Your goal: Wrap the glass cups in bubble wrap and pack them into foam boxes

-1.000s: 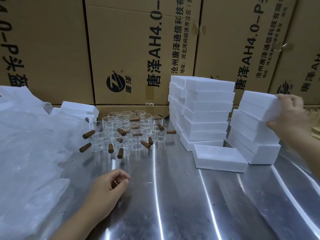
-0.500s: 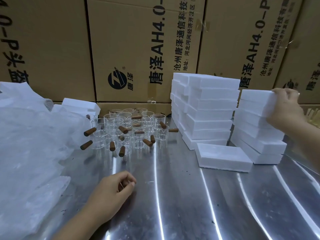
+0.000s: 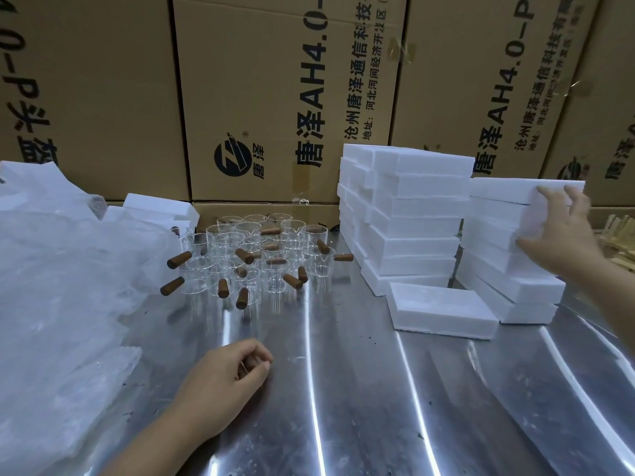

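Glass cups (image 3: 261, 255) cluster left of the tall foam stack (image 3: 412, 228). Your right hand (image 3: 563, 235), fingers spread, touches the shorter stack (image 3: 498, 228) to its right; your left hand (image 3: 223, 383) lies loosely curled, empty, front-left.

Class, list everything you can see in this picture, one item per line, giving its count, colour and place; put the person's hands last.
glass cups: roughly twenty, clear with brown handles, clustered mid-left on the table.
bubble wrap: one heap, translucent white, table's left side.
foam boxes: two stacks plus one flat in front, white, right; a few more behind the wrap.
table: one, shiny silver, under everything.
cartons: several, brown with black print, behind the table.
wooden pieces: count unclear, pale, far right edge.
left hand: loosely curled, empty, resting on the table in front.
right hand: fingers spread, touching the right stack's top box.
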